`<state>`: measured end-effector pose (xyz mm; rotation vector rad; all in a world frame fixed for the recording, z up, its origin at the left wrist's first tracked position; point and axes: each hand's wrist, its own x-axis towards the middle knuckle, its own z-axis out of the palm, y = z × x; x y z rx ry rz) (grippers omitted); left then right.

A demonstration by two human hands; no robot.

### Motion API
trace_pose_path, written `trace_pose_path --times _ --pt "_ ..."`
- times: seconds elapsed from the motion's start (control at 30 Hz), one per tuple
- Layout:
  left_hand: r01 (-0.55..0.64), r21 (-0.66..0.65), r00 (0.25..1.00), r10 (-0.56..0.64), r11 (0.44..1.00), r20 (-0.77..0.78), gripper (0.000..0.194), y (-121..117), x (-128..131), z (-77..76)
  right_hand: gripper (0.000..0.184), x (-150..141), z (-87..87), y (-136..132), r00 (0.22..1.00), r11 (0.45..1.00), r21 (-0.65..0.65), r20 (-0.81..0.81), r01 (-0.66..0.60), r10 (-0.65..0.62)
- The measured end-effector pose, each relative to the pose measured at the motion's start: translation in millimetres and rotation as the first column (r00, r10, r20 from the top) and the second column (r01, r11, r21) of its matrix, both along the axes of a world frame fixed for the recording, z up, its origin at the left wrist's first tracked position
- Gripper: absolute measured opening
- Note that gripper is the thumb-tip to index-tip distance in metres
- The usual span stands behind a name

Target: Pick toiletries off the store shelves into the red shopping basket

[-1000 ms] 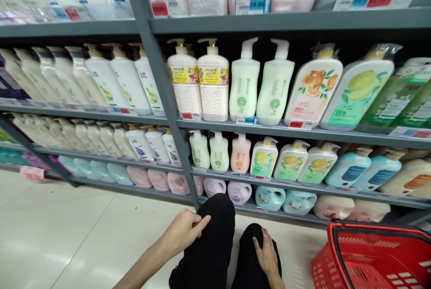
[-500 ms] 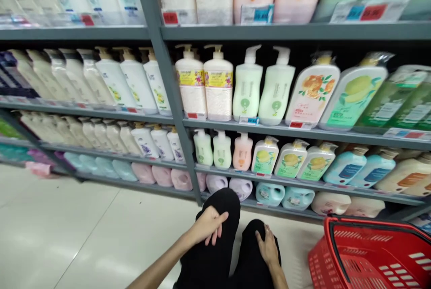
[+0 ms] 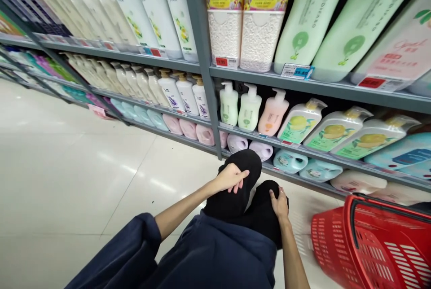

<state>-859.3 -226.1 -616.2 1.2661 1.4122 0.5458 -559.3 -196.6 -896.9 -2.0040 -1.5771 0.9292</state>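
My left hand [image 3: 232, 177] rests on my left knee, its fingers curled loosely under and the thumb pointing out to the right. Nothing shows in its grip. On the other knee lies my right hand [image 3: 279, 203], palm down with its fingers spread along the black trousers [image 3: 244, 199], holding nothing. In front of my knees are the low shelves, with purple jugs [image 3: 237, 142] on the bottom level. Just above stand small pump bottles, among them a green one [image 3: 249, 108] and a pink one [image 3: 273, 113].
A red shopping basket [image 3: 332, 239] with a black handle stands on the floor to my right. A grey shelf post [image 3: 201, 42] divides two bays of lotion and wash bottles. Pale tiled floor [image 3: 84, 181] stretches off to the left.
The view has tilted down and come closer to the shelves, so the top row has left the picture and my dark blue top shows. Both hands stay on my knees.
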Motion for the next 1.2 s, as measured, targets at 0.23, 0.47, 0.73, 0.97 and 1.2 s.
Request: trace_pose_path --times 0.23,0.47,0.73,0.97,1.2 --pt "0.089 -0.070 0.995 -0.092 0.994 -0.039 0.072 9 2 -4.1 0.096 -1 4.6 -5 0.999 1.000 0.009 -0.026 0.026 -0.026" --pt "0.018 0.174 0.994 0.002 0.985 -0.112 0.051 51 -8 8.7 0.086 -3 22.5 -10 0.995 0.996 0.050 -0.065 0.077 -0.073" --pt "0.445 0.498 0.592 0.173 0.744 -0.787 0.040 169 -16 -2.8 0.057 -40 125.6 57 0.984 0.942 0.335 -0.165 -0.016 0.075" --pt "0.400 0.432 0.550 0.165 0.808 -0.819 0.041 197 1 -20.1 0.041 -114 215.3 156 0.963 0.845 0.474 0.214 -0.248 0.162" --pt "0.355 0.464 0.587 0.193 0.812 -0.787 0.042 205 3 -19.5 0.033 -128 215.1 172 0.985 0.860 0.498 0.170 -0.111 0.028"
